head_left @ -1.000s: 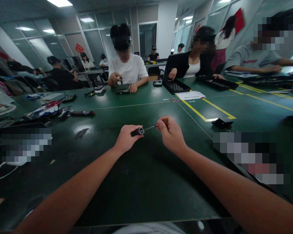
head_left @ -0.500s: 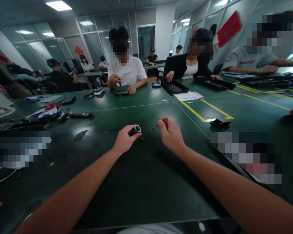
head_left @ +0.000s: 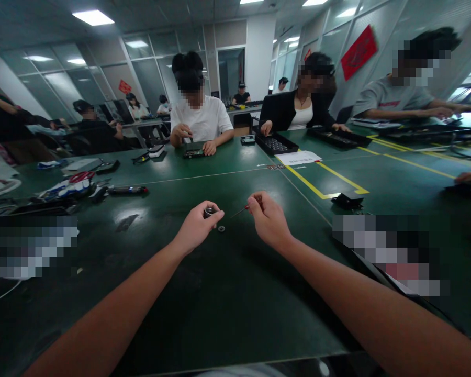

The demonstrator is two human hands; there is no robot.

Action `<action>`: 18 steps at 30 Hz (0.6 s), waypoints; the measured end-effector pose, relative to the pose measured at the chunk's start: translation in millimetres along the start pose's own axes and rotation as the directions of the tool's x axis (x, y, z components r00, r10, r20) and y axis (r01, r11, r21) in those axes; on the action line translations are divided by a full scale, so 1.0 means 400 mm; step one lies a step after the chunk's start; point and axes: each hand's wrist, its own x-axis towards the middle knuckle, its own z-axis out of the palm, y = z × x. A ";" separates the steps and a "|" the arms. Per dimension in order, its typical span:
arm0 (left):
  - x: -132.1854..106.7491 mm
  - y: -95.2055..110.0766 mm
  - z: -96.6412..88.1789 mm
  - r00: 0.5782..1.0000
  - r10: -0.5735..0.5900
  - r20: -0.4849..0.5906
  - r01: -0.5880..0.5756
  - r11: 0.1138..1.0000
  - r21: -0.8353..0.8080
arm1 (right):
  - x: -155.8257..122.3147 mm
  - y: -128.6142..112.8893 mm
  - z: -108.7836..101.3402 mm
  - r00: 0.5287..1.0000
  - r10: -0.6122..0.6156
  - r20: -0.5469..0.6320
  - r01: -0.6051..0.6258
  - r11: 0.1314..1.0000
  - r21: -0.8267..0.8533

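Observation:
My left hand (head_left: 196, 228) is closed round a small black cylinder (head_left: 209, 211) with a silvery rim, held just above the green table (head_left: 220, 293). My right hand (head_left: 267, 219) pinches a thin screwdriver (head_left: 241, 211) with a red grip, its metal tip pointing left toward the cylinder with a gap between them. A small dark ring-shaped part (head_left: 221, 229) lies on the table just below and between my hands.
People sit working across the table. Black trays (head_left: 275, 142) and a white sheet (head_left: 300, 157) lie at the far right by yellow floor-tape lines (head_left: 322, 183). Tools, red scissors (head_left: 80, 176) and a black pen-like tool (head_left: 127, 189) lie at left. A small black part (head_left: 347, 200) is at right.
The screwdriver tip has come out of the cylinder and the hands have drawn apart. The cylinder has turned more upright in my left hand. A small ring now lies on the table.

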 end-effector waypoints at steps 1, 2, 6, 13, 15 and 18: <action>-0.001 0.013 -0.004 1.000 0.010 0.027 -0.014 0.991 0.133 | 0.000 -0.001 0.000 1.000 0.000 0.009 0.000 1.000 -0.006; 0.000 0.023 -0.007 0.999 0.017 0.052 -0.030 0.967 0.254 | 0.000 -0.001 0.000 1.000 0.000 0.020 0.001 1.000 -0.013; 0.021 0.020 -0.013 0.987 -0.024 0.160 -0.073 0.816 0.574 | -0.001 -0.002 -0.002 0.999 0.002 0.047 0.000 0.999 -0.032; 0.055 -0.022 -0.002 0.936 -0.197 0.291 -0.099 0.649 0.755 | -0.001 -0.004 0.000 0.998 0.000 0.062 0.002 0.999 -0.032; 0.053 -0.020 -0.002 0.931 -0.200 0.305 -0.112 0.638 0.762 | -0.003 -0.005 0.001 0.997 0.002 0.082 0.001 0.999 -0.033; 0.047 -0.021 -0.004 0.941 -0.181 0.287 -0.104 0.651 0.752 | -0.005 -0.008 0.000 0.995 0.001 0.099 0.003 0.999 -0.038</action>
